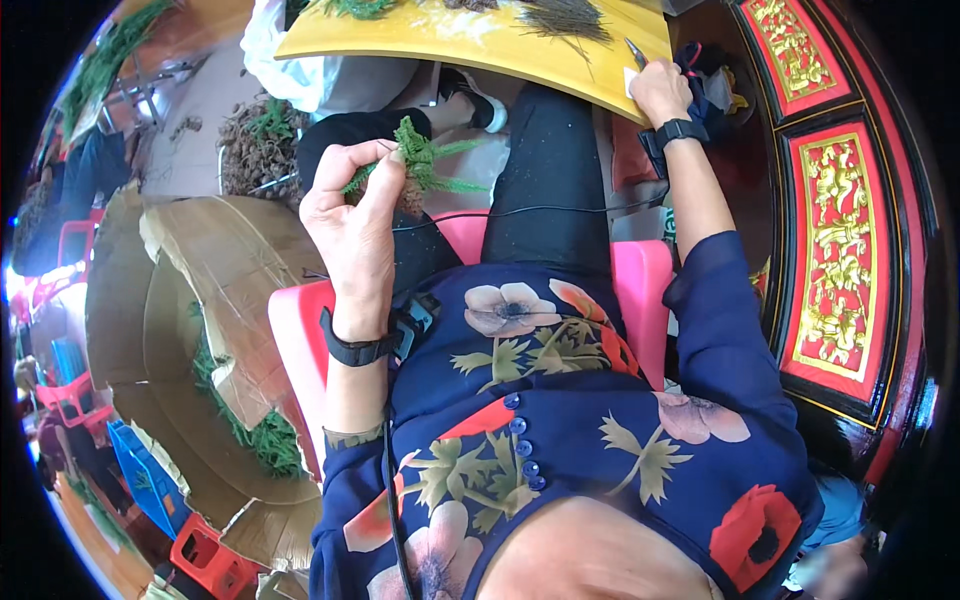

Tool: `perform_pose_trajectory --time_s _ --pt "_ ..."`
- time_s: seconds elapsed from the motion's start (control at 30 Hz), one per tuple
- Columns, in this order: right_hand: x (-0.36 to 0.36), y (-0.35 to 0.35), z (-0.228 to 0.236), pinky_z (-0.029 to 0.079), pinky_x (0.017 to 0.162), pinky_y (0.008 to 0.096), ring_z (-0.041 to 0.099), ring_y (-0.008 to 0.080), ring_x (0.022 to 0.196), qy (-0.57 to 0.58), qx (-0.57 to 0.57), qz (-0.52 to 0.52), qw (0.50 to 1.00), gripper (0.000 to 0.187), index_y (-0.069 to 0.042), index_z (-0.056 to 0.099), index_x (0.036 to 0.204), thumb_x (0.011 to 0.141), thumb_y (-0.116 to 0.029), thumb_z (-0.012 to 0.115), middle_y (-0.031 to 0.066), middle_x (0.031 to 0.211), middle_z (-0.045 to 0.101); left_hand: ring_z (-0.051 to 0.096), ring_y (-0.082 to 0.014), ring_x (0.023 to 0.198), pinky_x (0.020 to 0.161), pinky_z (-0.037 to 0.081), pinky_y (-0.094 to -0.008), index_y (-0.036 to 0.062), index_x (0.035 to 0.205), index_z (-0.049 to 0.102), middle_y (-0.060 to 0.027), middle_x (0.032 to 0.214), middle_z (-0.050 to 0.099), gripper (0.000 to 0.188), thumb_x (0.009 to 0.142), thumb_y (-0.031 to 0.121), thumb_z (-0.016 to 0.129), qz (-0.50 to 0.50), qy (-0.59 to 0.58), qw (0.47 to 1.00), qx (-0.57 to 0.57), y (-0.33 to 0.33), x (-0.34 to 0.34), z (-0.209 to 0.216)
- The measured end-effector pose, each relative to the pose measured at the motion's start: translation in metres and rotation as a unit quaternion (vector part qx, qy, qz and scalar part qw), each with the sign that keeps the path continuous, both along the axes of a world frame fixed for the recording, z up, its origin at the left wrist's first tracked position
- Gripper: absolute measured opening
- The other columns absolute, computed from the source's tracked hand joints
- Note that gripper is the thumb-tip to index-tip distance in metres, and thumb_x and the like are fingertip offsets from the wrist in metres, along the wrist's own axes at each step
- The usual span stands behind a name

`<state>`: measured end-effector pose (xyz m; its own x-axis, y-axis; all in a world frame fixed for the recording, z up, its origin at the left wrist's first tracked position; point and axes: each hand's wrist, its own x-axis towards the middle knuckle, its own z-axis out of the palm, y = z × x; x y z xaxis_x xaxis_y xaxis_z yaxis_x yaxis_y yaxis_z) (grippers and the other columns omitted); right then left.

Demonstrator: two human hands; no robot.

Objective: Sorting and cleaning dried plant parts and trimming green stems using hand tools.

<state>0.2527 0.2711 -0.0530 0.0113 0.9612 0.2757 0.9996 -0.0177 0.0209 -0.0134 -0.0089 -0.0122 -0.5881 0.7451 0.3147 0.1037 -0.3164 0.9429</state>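
Observation:
My left hand (350,195) is raised over my lap, thumb and fingers pinched on a small green artificial fern sprig (418,150). Its fronds fan out to the right, and a brown clump shows under them. At the right edge of the yellow table (480,45), my right hand (662,92) is closed, and the dark metal tip of a pair of pliers (636,52) juts from its fingers. My palm hides the pliers' handles. A pile of thin dark wires (565,18) lies on the tabletop, left of that hand.
A cardboard box (215,290) with green sprigs (270,440) inside stands at my left. Beyond it is a heap of brown clumps (255,150). A white plastic bag (285,70) hangs by the table. Red-and-gold carved panels (830,250) line the right side. A black cable crosses my lap.

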Motion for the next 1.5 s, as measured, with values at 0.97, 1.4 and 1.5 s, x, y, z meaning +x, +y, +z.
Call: perform_pose_trajectory --time_s 0.97,1.4,1.5 --pt "-0.152 -0.199 0.050 0.044 0.059 0.0208 0.053 0.0058 0.065 0.741 -0.324 0.277 0.518 0.019 -0.001 0.063 0.093 0.088 -0.020 0.064 -0.0003 0.073 0.059 0.051 -0.0072 0.071 0.064 0.042 -0.0210 0.0036 0.088 0.061 -0.0006 0.084 0.058 0.002 0.085 0.004 0.062 0.035 0.016 0.999 0.023 0.008 0.005 -0.004" --pt "-0.119 -0.171 0.075 0.050 0.070 0.0304 0.062 0.0252 0.076 0.337 -0.127 0.647 0.672 0.026 0.000 0.059 0.098 0.075 -0.006 0.070 0.0092 0.087 0.063 0.057 -0.0087 0.086 0.077 0.045 -0.0214 0.0023 0.090 0.060 -0.0042 0.092 0.063 0.004 0.087 0.006 0.060 -0.141 -0.111 0.984 -0.012 0.002 -0.016 -0.005" --pt "-0.109 -0.150 0.080 0.049 0.074 0.0319 0.061 0.0269 0.082 0.322 -0.146 0.648 0.674 0.029 0.000 0.058 0.101 0.074 -0.005 0.068 0.0101 0.091 0.062 0.058 -0.0104 0.088 0.079 0.045 -0.0233 0.0019 0.088 0.060 -0.0048 0.092 0.063 0.004 0.087 0.006 0.059 -0.192 -0.119 0.974 -0.019 0.000 -0.019 0.001"
